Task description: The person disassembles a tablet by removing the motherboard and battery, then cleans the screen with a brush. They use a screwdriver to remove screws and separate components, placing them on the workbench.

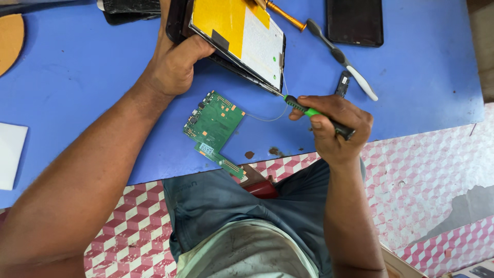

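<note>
My left hand [175, 56] grips the near edge of an opened tablet [239, 36] with a yellow and white inner panel, holding it tilted on the blue table [92, 67]. My right hand [337, 128] holds a green-and-black screwdriver [309, 110], its tip at the tablet's lower right corner. A green circuit board [213, 128] lies on the table between my hands, joined to the tablet by a thin white wire [265, 117].
A black phone or tablet [355, 21] lies at the back right. A grey-and-white tool [342, 57] and an orange-handled screwdriver [285, 16] rest beside it. A small black part [342, 83] sits near my right hand. White paper [10, 154] lies at the left edge.
</note>
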